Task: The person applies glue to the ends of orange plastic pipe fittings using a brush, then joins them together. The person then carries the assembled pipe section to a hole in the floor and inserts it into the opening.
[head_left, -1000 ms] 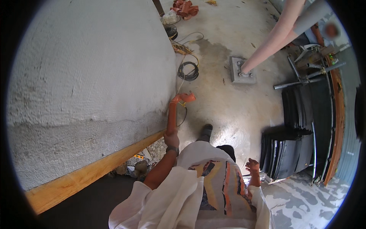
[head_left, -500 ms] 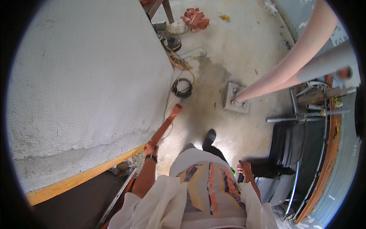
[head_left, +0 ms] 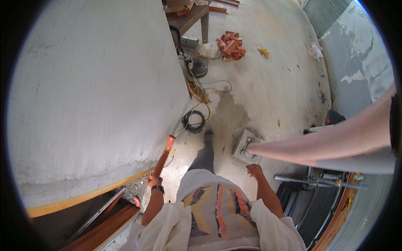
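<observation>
My left hand (head_left: 155,181) is wrapped round the lower end of an orange-brown plastic pipe (head_left: 162,161). The pipe slants up and away beside the plastered wall, and its wider socket end is farthest from me. A dark band circles that wrist. Held out at my right side, my right hand (head_left: 253,170) has its fingers curled in, and nothing shows in it. Closest to that hand is a square base plate (head_left: 242,146) with bolts, at the foot of a thick pinkish column (head_left: 301,152). One dark shoe (head_left: 208,134) is forward on the concrete floor.
A coil of black cable (head_left: 193,121) and a cable reel (head_left: 198,67) lie along the wall (head_left: 100,92). Farther off are several orange pipe fittings (head_left: 231,45) near a wooden table (head_left: 192,19). Metal tubes (head_left: 310,181) stick out at the right. A timber edge (head_left: 92,194) borders the lower left.
I have stepped forward, and the coil, fittings and column base are nearer. My right hand has swung forward from beside my body. The pipe stays in my left hand.
</observation>
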Available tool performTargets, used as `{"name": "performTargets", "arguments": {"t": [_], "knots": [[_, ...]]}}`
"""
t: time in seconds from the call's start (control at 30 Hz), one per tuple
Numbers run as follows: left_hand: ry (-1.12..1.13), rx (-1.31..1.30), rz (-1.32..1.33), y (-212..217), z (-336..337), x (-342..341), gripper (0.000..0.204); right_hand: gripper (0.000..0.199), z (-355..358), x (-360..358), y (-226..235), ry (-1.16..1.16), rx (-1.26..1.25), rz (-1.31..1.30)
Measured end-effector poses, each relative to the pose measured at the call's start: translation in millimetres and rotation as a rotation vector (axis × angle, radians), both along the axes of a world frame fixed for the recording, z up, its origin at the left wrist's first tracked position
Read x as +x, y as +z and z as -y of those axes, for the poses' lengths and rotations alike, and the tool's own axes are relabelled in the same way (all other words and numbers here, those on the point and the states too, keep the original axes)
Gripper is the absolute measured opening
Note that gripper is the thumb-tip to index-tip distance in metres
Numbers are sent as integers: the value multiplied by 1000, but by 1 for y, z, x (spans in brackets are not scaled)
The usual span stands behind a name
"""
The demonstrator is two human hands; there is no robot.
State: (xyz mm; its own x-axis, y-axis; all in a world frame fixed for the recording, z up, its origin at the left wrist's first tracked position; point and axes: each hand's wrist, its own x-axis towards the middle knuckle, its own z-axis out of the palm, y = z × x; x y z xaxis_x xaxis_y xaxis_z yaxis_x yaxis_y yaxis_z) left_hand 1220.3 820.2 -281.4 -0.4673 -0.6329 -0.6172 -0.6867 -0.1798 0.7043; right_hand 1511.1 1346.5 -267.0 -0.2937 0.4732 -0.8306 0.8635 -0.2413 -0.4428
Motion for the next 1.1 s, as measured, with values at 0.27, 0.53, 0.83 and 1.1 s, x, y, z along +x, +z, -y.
{"name": "performTargets", "arguments": {"t": [0.27, 0.53, 0.83, 1.1], "knots": [[-187, -249, 582, -8, -61, -46, 47, 20, -114, -108, 19, -199, -180, 133], [-307, -5, 734, -6, -137, -105, 42, 38, -262, -182, 24, -328, -19, 8], [-472, -64, 787, 30, -291, -183, 39, 41, -393, -264, -21, -294, -164, 189], [-586, -65, 845, 43, -439, -269, 36, 26, -567, -360, -23, -123, -148, 140]]}}
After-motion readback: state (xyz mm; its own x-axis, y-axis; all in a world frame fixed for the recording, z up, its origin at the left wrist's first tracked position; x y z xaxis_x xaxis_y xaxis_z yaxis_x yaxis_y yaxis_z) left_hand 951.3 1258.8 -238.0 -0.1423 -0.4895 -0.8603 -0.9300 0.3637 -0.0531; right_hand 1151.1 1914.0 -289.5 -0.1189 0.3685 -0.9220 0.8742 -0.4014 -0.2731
